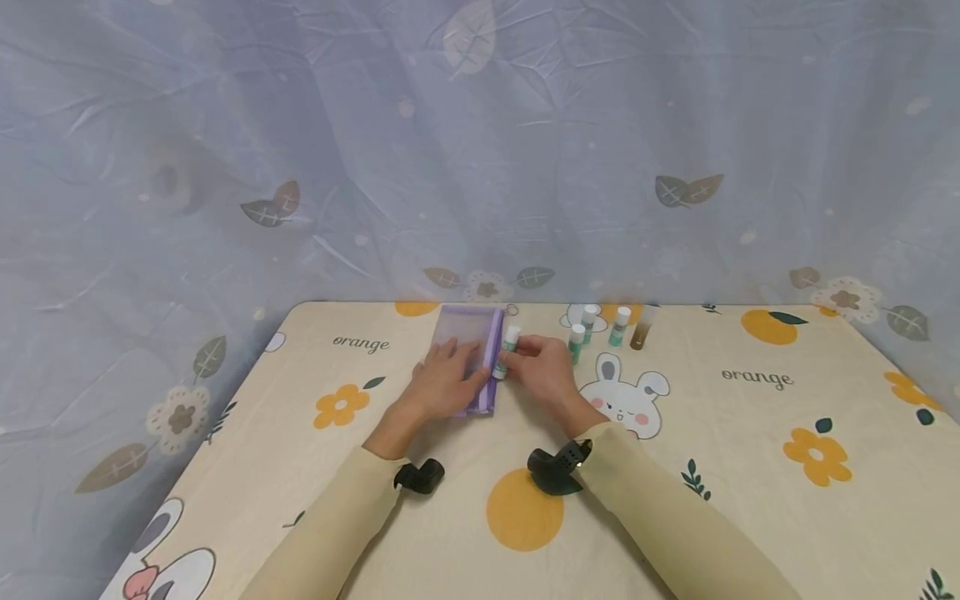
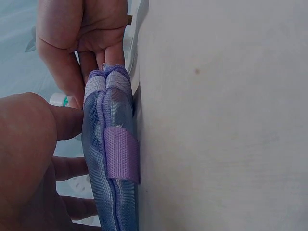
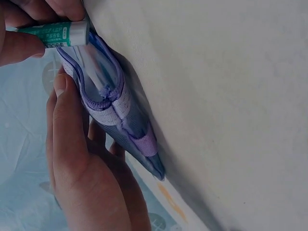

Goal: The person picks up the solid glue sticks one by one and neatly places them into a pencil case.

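Note:
A purple-edged mesh zip pouch (image 1: 453, 321) lies flat on the table, its zipped side facing right. Across its top rests my left hand (image 1: 447, 381), fingers spread and fairly straight, the thumb near the opening edge. In the right wrist view the pouch mouth (image 3: 96, 72) gapes between its two zipper edges. My right hand (image 1: 545, 369) pinches a glue stick (image 1: 511, 340) between thumb and fingers. This stick, green-labelled with white ends, lies right at the pouch's mouth. The left wrist view shows a purple fabric tab (image 2: 122, 154) on the pouch; the glue stick is mostly hidden there.
Beyond my right hand stand more glue sticks with white caps, one nearer (image 1: 577, 340), one behind it (image 1: 589, 322) and one further right (image 1: 619, 327). Beside them is a tube with a brown lower part (image 1: 642, 329). A hanging cloth (image 1: 562, 208) borders the table's far edge.

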Demonstrator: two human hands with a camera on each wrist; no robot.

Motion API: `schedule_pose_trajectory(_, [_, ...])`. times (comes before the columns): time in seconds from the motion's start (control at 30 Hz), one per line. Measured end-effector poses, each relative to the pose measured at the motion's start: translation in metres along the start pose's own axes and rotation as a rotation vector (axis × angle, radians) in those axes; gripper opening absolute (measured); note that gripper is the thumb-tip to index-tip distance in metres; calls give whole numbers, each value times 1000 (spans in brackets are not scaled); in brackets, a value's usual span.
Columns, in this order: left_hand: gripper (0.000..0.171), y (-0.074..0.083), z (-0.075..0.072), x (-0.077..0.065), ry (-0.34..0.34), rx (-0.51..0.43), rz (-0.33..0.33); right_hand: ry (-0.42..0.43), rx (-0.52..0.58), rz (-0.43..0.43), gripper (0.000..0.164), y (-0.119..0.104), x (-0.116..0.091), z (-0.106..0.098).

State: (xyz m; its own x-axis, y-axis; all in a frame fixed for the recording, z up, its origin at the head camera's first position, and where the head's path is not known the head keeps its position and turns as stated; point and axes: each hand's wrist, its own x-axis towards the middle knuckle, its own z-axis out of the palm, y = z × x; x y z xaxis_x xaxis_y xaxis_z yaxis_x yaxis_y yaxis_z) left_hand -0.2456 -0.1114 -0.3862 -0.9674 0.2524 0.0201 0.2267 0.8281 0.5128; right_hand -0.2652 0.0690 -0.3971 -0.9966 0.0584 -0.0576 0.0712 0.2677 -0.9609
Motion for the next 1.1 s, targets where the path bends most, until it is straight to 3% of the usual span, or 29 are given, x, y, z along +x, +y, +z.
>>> schedule_pose_trajectory(0.47, [60, 0, 0, -1, 2, -11, 0, -72, 243, 109, 44, -1, 0, 4])
schedule_pose_trajectory(1.1, [59, 0, -1, 0, 15, -27, 2, -109, 256, 180, 45, -6, 2, 12])
